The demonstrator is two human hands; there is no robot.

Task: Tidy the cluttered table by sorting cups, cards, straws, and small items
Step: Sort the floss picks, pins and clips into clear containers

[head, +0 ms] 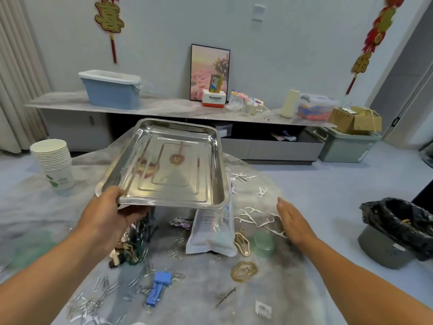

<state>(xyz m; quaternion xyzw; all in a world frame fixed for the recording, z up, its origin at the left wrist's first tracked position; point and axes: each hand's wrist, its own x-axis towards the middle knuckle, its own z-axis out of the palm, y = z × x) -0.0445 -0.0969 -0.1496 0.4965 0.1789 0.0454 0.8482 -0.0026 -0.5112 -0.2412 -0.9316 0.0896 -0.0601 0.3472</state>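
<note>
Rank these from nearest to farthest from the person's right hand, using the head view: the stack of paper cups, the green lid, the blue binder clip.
Measured from the right hand:
1. Green lid, just to the hand's left on the table.
2. Blue binder clip, near the table's front, left of centre.
3. Stack of paper cups, at the far left edge.

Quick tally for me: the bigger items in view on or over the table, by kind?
Steel tray, held up by the left hand: 1
Paper cup stack: 1
White pouch: 1
Gold hair clips: 2
Blue binder clips: 2
Green lid: 1
Total: 8
</note>
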